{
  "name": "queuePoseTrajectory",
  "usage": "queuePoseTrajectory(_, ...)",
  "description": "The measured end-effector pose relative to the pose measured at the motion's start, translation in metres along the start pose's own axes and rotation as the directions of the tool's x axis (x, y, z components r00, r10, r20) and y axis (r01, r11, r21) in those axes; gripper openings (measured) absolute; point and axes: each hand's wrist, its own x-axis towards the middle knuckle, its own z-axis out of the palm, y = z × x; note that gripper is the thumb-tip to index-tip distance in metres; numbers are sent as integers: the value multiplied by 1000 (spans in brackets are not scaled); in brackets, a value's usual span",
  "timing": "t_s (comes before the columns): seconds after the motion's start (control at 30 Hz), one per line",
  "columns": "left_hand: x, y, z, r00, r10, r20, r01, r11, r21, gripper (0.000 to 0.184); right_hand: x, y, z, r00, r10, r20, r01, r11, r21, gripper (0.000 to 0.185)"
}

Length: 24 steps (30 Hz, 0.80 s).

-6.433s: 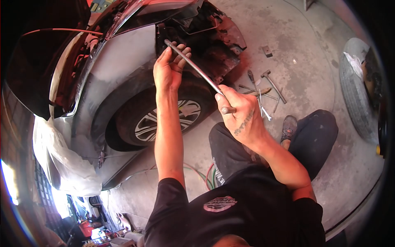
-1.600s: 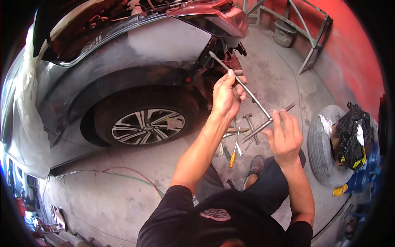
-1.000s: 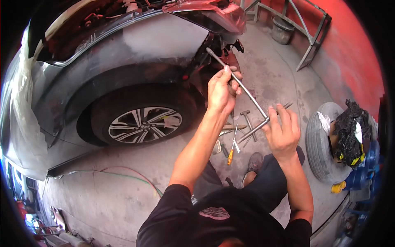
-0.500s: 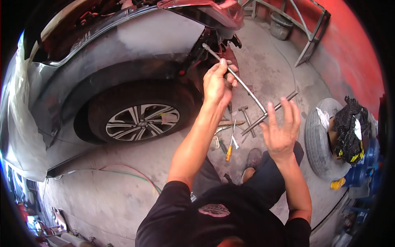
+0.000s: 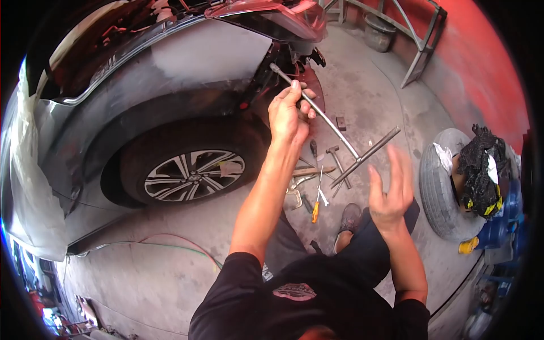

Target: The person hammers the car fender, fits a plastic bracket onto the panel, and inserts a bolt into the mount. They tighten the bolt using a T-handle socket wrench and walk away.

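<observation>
My left hand [image 5: 290, 113] is wrapped around the shaft of a long T-handle socket wrench [image 5: 332, 127]. The wrench's far end reaches the dark opening at the front corner of the car [image 5: 201, 90], beside the grey-primed fender; what that end fits onto is too dark to make out. Its crossbar points toward my body. Just right of the crossbar, apart from it, my right hand [image 5: 392, 195] is open with fingers spread, the fingertips slightly blurred.
On the floor below the wrench lie a hammer [image 5: 339, 164], an orange-handled screwdriver [image 5: 315, 211] and other tools. A loose tire [image 5: 445, 195] with black plastic stands at right. Behind are a metal stand [image 5: 422, 54] and a bucket [image 5: 378, 33]. Hoses [image 5: 187, 243] cross the floor.
My right hand has come off the crossbar, moving slightly right. The crossbar has turned a little, and my left hand stays on the shaft. The view has shifted slightly.
</observation>
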Motion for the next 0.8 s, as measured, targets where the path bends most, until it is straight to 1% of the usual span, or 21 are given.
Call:
queuePoseTrajectory(0.03, 0, 1, -2, 1000, 1, 9, -1, 1000, -3, 24, 2, 7, -2, 979, -195, -65, 181, 968, -172, 36)
queuePoseTrajectory(0.07, 0, 1, -4, 1000, -2, 17, 2, 1000, -3, 24, 3, 12, -4, 918, -385, -94, 332, 877, -348, 38)
queuePoseTrajectory(0.1, -1, -1, -6, 1000, 0, 17, 0, 1000, -10, 24, -2, 12, 1, 923, -384, 10, 362, 861, -357, 41)
queuePoseTrajectory(0.2, 3, -2, -3, 999, 4, 35, -3, 1000, -17, 24, 8, 12, 8, 905, -393, 163, 425, 860, -283, 37)
queuePoseTrajectory(0.23, 2, -1, -4, 999, 1, 32, 0, 1000, -14, 24, 13, 14, 10, 879, -446, 166, 476, 821, -314, 37)
queuePoseTrajectory(0.33, -1, -2, -5, 1000, -18, 10, 19, 999, -27, 26, 19, 10, 10, 911, -381, 157, 411, 868, -280, 32)
queuePoseTrajectory(0.37, -4, -3, -2, 1000, -25, -10, 25, 999, -43, 28, 16, 7, 9, 963, -91, 253, 118, 988, -95, 32)
queuePoseTrajectory(0.4, -4, -4, 3, 999, -27, -24, 26, 998, -58, 29, 15, 3, 8, 906, 175, 386, -213, 976, 56, 32)
queuePoseTrajectory(0.43, -10, -6, 5, 1000, -12, -25, 10, 998, -69, 32, 14, -1, 9, 747, 383, 544, -537, 830, 153, 34)
queuePoseTrajectory(0.47, -18, -8, 4, 999, -28, 20, 29, 996, -80, 32, 14, -7, 11, 731, 401, 552, -640, 685, 350, 34)
queuePoseTrajectory(0.5, -24, -8, 4, 997, -37, 68, 44, 995, -92, 32, 16, -13, 14, 718, 410, 562, -693, 494, 525, 34)
queuePoseTrajectory(0.53, -27, -8, 2, 993, -49, 112, 60, 993, -102, 33, 18, -16, 15, 702, 415, 579, -702, 266, 661, 34)
queuePoseTrajectory(0.57, -20, -6, -2, 993, -26, 119, 34, 997, -66, 32, 20, -16, 11, 680, 375, 630, -729, 256, 635, 36)
queuePoseTrajectory(0.6, -18, -5, -4, 989, -33, 145, 46, 995, -92, 32, 19, -16, 8, 738, 357, 573, -674, 439, 594, 38)
queuePoseTrajectory(0.63, -19, -7, -4, 990, -24, 135, 35, 996, -81, 32, 20, -14, 6, 796, 321, 512, -588, 609, 532, 41)
queuePoseTrajectory(0.7, -19, -7, -3, 993, -16, 118, 26, 997, -76, 31, 21, -14, 5, 845, 274, 459, -496, 722, 482, 48)
queuePoseTrajectory(0.77, -21, -9, -4, 995, -30, 100, 38, 996, -80, 30, 16, -15, 5, 834, 295, 467, -534, 644, 547, 58)
queuePoseTrajectory(0.8, -21, -8, -6, 994, -28, 109, 37, 996, -85, 30, 14, -17, 7, 766, 350, 539, -643, 440, 627, 56)
